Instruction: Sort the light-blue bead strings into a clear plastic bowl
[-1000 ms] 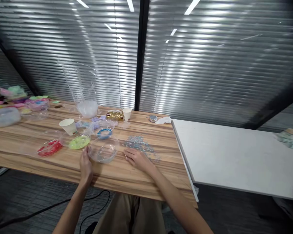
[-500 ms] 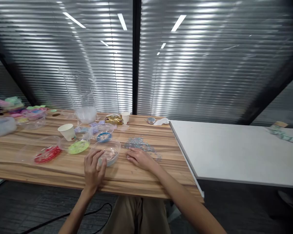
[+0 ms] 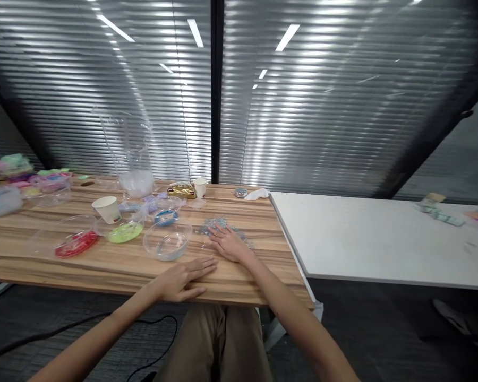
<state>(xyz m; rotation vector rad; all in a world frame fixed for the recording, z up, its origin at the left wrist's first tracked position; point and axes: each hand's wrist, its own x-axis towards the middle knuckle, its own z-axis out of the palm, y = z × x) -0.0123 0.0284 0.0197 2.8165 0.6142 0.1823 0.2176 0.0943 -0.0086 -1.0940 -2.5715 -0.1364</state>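
Observation:
A loose patch of small, shiny grey-blue pieces lies on the wooden table; they are too small to name surely. My right hand rests flat over its near side, fingers spread, hiding part of it. My left hand lies by the table's front edge, palm down with fingers stretched out, holding nothing. Just beyond it stands a clear plastic bowl, with little visible inside. Farther left are clear round containers with red pieces, yellow-green pieces and blue pieces.
A paper cup stands tilted among the containers. Farther back are a bag of white material, a gold packet, another paper cup, a round tin and a white tissue. A white table adjoins on the right.
My left hand has let go of the clear bowl's rim and moved right and nearer, flattening on the table. My right hand has shifted onto the grey-blue pieces, fingers spreading.

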